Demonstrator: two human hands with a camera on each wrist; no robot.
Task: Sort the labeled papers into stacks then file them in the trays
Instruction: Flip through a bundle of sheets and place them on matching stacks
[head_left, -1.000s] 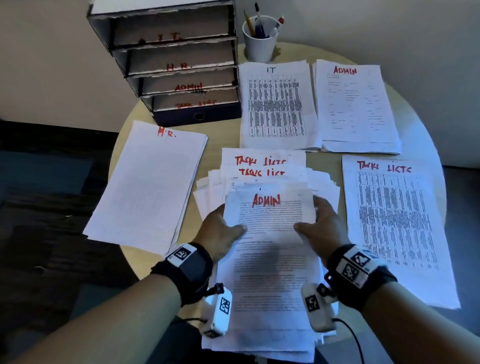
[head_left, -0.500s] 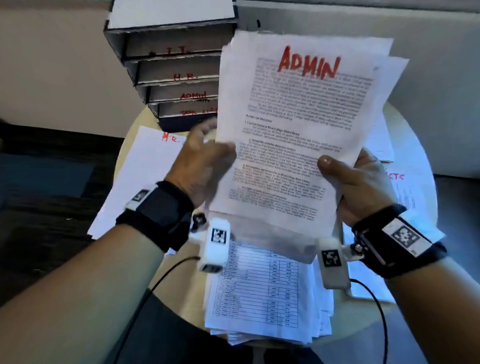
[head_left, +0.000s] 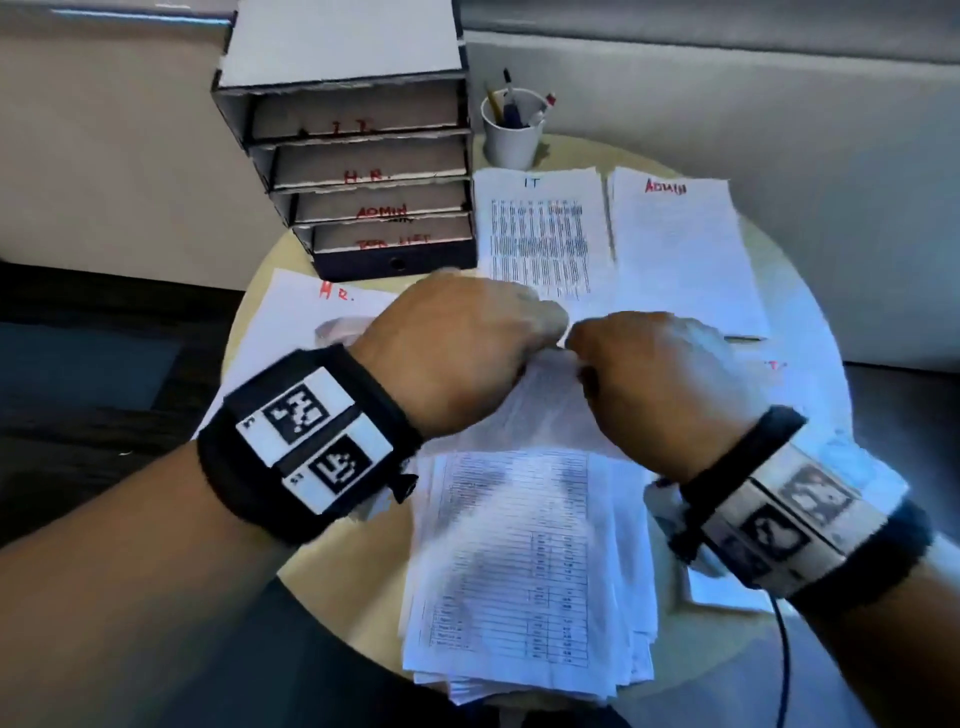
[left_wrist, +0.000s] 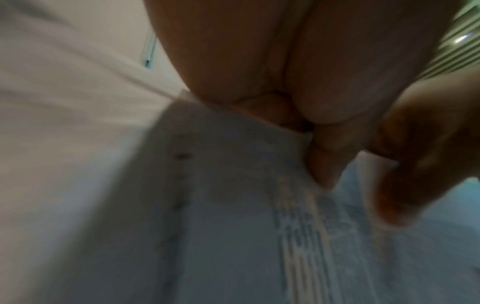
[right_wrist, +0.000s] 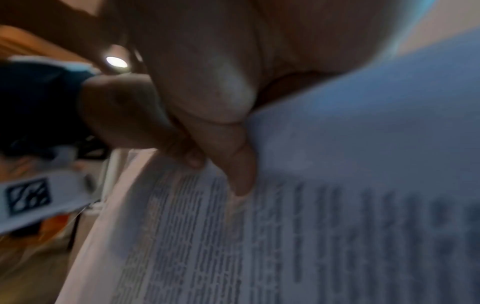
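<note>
My left hand (head_left: 467, 338) and right hand (head_left: 639, 364) meet knuckle to knuckle over the middle of the round table. Both pinch the top edge of a bunch of printed papers (head_left: 540, 410) that hangs down below them. In the left wrist view my left hand (left_wrist: 311, 133) grips the sheet edge (left_wrist: 246, 195). My right hand (right_wrist: 221, 154) clamps printed sheets (right_wrist: 337, 226) with its thumb in the right wrist view. An unsorted pile (head_left: 524, 597) lies near me. The IT stack (head_left: 540, 234), ADMIN stack (head_left: 675, 244) and H.R. stack (head_left: 306, 312) lie around it.
A labelled tray unit (head_left: 353, 171) with I.T., H.R., ADMIN and TASK LIST slots stands at the back left. A white cup of pens (head_left: 511, 135) is beside it. Another paper stack (head_left: 800, 395) lies at the right, mostly behind my right hand.
The ADMIN bunch, held up at its sides before my face half a second ago, is now lowered over the table. Both hands have shifted to its top edge, close together.
</note>
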